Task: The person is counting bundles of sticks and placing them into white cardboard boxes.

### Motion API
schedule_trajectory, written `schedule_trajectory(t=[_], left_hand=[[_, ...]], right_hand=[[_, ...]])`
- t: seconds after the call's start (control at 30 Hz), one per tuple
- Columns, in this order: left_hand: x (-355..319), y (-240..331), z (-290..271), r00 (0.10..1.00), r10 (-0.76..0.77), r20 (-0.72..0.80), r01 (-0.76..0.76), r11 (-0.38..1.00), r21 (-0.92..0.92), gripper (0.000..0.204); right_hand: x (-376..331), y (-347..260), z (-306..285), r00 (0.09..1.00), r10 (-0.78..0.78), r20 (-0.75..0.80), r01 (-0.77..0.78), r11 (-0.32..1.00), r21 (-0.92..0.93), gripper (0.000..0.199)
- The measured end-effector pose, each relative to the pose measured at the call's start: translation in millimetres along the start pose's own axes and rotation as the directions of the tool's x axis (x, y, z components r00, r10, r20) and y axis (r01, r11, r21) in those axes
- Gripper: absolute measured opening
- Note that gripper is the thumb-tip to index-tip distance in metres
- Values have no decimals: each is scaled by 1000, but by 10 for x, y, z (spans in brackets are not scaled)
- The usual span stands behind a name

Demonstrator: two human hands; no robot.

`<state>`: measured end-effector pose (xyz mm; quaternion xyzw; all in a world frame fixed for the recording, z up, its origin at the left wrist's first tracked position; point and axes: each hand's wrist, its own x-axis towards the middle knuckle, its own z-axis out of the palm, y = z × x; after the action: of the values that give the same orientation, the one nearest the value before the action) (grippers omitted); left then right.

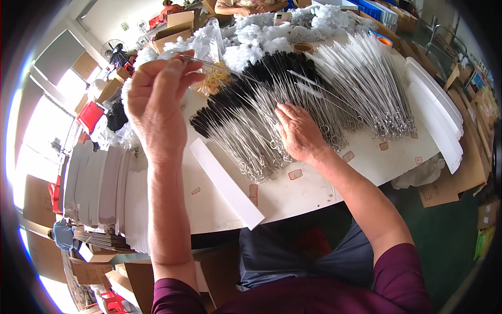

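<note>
My left hand is raised at the left above the table, its thumb and fingers pinched on the thin metal end of a wire brush. The stem slants right over the pile toward pale bristles. My right hand lies on the stems of the black-bristled wire brushes, with its fingers stretched forward and slightly bent. Those brushes lie fanned side by side, black bristles away from me and ring ends toward me. Right of them is a heap of white-bristled wire brushes.
On the white table lies a long white carton strip. Yellowish ties and clear plastic bags sit farther back. Stacked white cartons stand at the left and right edge. Another person is across the table.
</note>
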<state>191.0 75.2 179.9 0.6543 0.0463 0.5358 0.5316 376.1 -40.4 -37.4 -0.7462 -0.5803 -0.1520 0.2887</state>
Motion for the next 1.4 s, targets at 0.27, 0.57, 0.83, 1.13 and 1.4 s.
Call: schedule_trajectory(t=[0.27,0.57,0.83,1.13,1.4], left_hand=[[-59,468,-62,986,165,-41,-164,986,7,10],[-1336,250,446,890,203,408,-293,941,171,19],[-1968,-48,775,667,264,697,-551,805,222,26],[-2105,-729,1322,666,-225,711,-78,927,366,11],[-1580,-1590,2496,818,-352,455,74,849,523,19]], right_hand=[[8,-147,-181,997,63,-44,-60,996,72,46],[-262,-908,-1340,892,98,442,-327,-537,778,92],[-693,-523,-1488,748,338,572,-257,-646,718,55],[-1369,575,-1538,567,809,154,-300,29,953,36],[-1754,1060,-1200,521,841,-148,-428,407,807,29]])
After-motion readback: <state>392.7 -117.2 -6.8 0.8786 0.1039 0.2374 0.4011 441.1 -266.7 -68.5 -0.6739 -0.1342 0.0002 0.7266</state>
